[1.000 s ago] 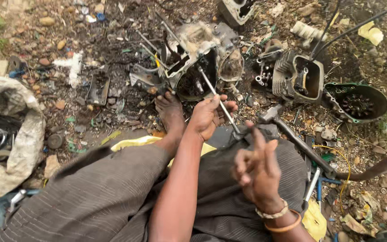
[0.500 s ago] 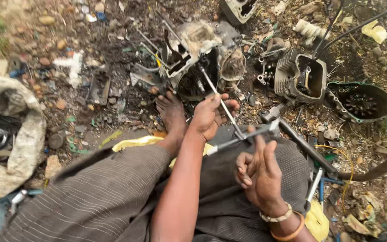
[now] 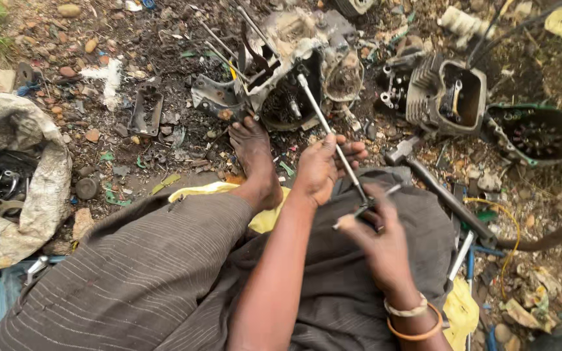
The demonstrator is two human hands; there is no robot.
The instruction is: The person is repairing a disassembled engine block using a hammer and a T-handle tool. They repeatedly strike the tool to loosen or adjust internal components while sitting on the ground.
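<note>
The left hand [image 3: 323, 170] has its fingers [image 3: 351, 151] curled loosely round the middle of a long metal rod [image 3: 330, 135], steadying it. The right hand [image 3: 378, 237] grips the rod's near end, fingers [image 3: 377, 195] closed on its short cross handle [image 3: 367, 207]. From those fingers the rod slants up and away to the left, its far tip set into the dark opening of a dismantled engine block [image 3: 287, 71] lying on the dirt. A bare foot [image 3: 254, 156] rests just left of the left fingers, its toes touching the block. Right of the right fingers lies a hammer [image 3: 434, 185], and beyond it a finned cylinder [image 3: 447, 97] and a round cover [image 3: 535, 133]. Far to the left sits a sack [image 3: 21, 182].
</note>
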